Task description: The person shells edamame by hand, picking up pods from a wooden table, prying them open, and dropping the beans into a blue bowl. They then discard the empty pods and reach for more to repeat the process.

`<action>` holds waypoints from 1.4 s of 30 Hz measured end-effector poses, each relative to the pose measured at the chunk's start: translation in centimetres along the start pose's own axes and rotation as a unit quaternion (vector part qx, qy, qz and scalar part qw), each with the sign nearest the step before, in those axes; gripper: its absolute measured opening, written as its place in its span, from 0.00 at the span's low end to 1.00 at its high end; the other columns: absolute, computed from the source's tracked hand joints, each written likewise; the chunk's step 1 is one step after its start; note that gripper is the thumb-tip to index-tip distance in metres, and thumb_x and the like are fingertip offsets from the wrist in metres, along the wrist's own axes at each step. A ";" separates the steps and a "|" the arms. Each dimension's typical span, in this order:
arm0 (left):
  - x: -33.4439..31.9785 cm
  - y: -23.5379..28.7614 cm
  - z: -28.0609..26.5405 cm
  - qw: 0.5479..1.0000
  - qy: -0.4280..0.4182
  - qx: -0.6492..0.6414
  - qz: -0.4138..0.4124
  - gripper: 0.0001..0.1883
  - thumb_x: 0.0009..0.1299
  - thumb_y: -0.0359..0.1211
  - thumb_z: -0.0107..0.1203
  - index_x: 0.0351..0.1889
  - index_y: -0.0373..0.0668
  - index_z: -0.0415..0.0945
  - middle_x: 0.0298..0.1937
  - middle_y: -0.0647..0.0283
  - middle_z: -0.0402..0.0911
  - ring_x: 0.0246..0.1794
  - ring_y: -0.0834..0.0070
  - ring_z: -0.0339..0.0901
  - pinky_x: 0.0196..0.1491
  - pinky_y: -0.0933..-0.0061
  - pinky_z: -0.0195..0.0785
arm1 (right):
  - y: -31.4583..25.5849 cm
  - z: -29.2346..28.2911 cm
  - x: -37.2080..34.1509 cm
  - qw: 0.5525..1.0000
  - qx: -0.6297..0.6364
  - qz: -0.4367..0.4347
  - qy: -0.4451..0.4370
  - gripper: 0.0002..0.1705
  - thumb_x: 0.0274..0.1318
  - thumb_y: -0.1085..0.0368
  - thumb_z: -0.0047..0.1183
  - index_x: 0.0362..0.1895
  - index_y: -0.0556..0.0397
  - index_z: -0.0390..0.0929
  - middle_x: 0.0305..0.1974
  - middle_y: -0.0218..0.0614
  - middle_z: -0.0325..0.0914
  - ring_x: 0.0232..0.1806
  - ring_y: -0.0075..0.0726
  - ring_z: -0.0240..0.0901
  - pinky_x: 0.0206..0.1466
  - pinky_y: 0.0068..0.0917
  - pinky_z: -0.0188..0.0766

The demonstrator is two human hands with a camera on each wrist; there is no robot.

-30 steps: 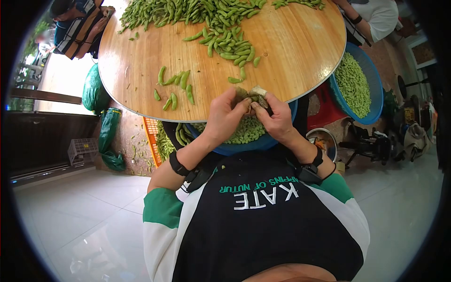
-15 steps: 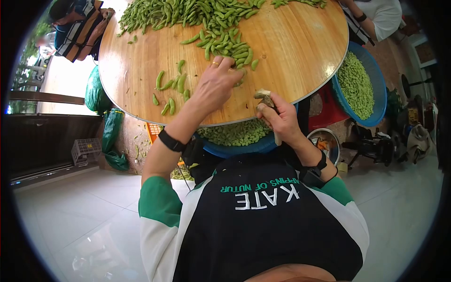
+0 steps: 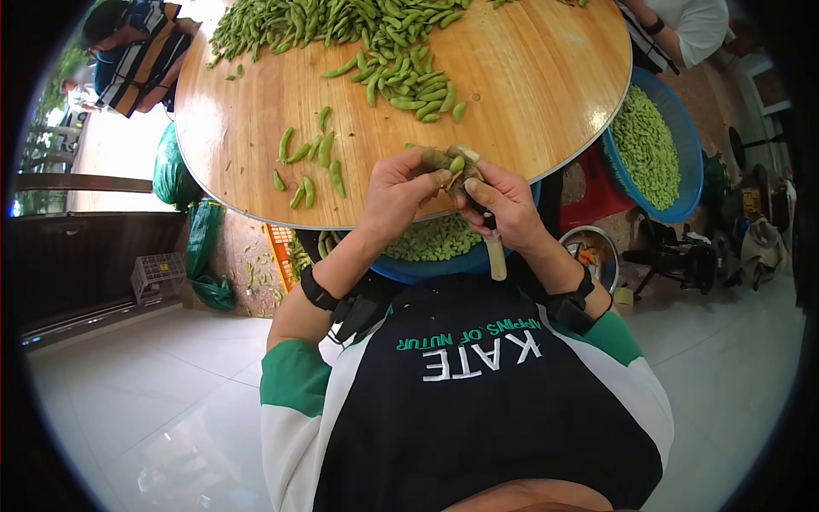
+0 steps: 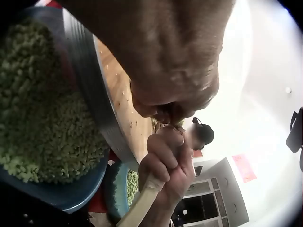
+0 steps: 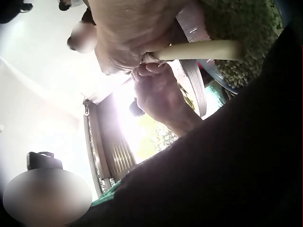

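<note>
Presently, the left hand [image 3: 401,196] pinches one green pod [image 3: 457,164], the right hand [image 3: 505,209] one pale handle [image 3: 496,258].

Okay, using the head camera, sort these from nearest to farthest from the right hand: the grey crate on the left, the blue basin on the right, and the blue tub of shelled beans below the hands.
From the right hand:
1. Blue tub: just below it, extending left.
2. Blue basin: off to the right.
3. Grey crate: far over on the left.

Glossy tiled floor [image 3: 153,363]; bright opening [image 3: 113,145], perhaps doorway.
</note>
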State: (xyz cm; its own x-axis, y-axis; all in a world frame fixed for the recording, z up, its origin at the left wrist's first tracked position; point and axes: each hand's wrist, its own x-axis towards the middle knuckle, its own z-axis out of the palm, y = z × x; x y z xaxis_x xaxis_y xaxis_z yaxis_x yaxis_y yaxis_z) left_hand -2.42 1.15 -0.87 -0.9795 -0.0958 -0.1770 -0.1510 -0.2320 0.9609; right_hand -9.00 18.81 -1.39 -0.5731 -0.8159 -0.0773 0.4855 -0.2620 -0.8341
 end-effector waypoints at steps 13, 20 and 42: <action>-1.7 -0.5 0.6 0.995 0.064 -0.024 0.067 0.07 0.65 0.26 0.51 0.38 0.33 0.75 0.29 0.69 0.75 0.27 0.86 0.68 0.30 0.85 0.61 | 1.2 0.8 -0.3 0.996 -0.084 -0.027 -0.003 0.21 0.65 0.69 0.44 0.60 0.62 0.66 0.30 0.31 0.73 0.17 0.16 0.58 0.18 0.14 0.54; -1.3 0.3 0.0 0.960 -0.017 -0.258 -0.106 0.05 0.64 0.26 0.47 0.27 0.39 0.73 0.20 0.71 0.66 0.15 0.85 0.56 0.17 0.83 0.48 | 1.5 0.4 0.2 0.925 -0.313 -0.209 -0.043 0.22 0.58 0.74 0.50 0.59 0.58 0.69 0.34 0.36 0.78 0.26 0.28 0.73 0.27 0.20 0.67; -2.5 0.1 -0.9 0.974 -0.041 -0.045 -0.218 0.05 0.57 0.26 0.52 0.24 0.33 0.73 0.16 0.66 0.68 0.11 0.81 0.60 0.14 0.77 0.49 | 0.6 -0.7 0.3 0.831 -0.496 -0.226 -0.112 0.14 0.47 0.74 0.59 0.41 0.60 0.74 0.23 0.41 0.75 0.21 0.41 0.73 0.25 0.27 0.68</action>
State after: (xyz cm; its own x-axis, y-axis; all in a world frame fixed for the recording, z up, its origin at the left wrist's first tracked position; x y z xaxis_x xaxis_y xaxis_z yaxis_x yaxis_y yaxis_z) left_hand 0.12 0.47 -0.55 -0.8327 0.1081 -0.5431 -0.5466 -0.3179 0.7747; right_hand -9.32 18.80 -2.28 -0.3570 -0.8545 0.3773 -0.5922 -0.1054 -0.7989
